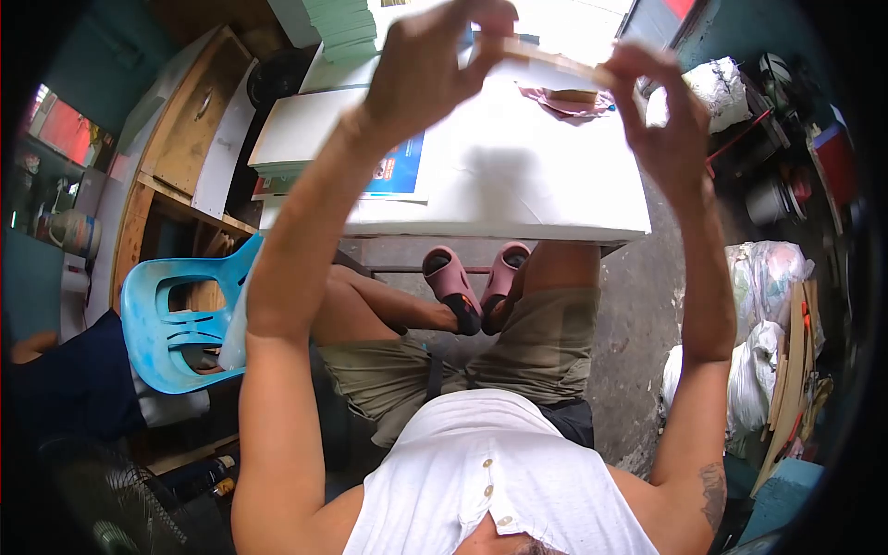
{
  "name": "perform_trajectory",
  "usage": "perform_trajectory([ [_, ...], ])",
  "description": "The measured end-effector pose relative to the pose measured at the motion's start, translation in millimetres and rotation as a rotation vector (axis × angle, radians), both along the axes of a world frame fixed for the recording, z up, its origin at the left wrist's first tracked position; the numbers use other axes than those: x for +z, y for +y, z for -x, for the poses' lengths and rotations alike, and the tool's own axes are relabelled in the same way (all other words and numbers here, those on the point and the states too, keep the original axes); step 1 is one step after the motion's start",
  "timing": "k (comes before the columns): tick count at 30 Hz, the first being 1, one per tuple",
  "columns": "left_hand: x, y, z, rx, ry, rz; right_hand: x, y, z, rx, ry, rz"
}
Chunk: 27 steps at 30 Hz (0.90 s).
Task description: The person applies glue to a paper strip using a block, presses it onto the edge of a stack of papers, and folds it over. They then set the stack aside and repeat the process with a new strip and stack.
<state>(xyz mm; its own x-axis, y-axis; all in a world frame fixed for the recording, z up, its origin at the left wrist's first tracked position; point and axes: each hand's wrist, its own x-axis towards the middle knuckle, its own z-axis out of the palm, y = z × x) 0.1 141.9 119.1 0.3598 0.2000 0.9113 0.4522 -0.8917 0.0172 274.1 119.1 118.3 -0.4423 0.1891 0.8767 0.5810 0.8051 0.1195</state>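
Both arms are raised over a white table (536, 190). My left hand (430, 69) pinches one end of a thin, pale strip-like thing (555, 60). At the other end, the fingers of my right hand (666, 125) are closed on it. It is seen nearly edge-on and blurred, so its exact kind does not show. Beneath it on the tabletop lies a crumpled pink wrapper (587, 113) with something brown in it. Nearer my left arm are a stack of white sheets (310, 134) and a blue printed sheet (400, 168).
A tall stack of pale green sheets (340, 28) stands at the table's far left. To the left are a blue plastic chair (153, 319) and a wooden cabinet (190, 106). White sacks (763, 356) and wooden slats (786, 370) stand on the right.
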Motion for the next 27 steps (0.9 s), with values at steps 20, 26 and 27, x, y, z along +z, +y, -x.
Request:
perform_trajectory([
  [20,-188.7,-104.1,-11.7,0.079,-0.07,0.259,-175.2,-84.6,4.7,-0.047,0.088,0.261],
  [26,-187.5,-110.3,-20.6,0.133,-0.043,0.255,-180.6,-83.4,5.0,-0.025,0.136,0.265],
  [27,-187.9,-110.5,-21.5,0.139,-0.048,0.257,-180.5,-83.3,5.5,-0.021,0.139,0.275],
])
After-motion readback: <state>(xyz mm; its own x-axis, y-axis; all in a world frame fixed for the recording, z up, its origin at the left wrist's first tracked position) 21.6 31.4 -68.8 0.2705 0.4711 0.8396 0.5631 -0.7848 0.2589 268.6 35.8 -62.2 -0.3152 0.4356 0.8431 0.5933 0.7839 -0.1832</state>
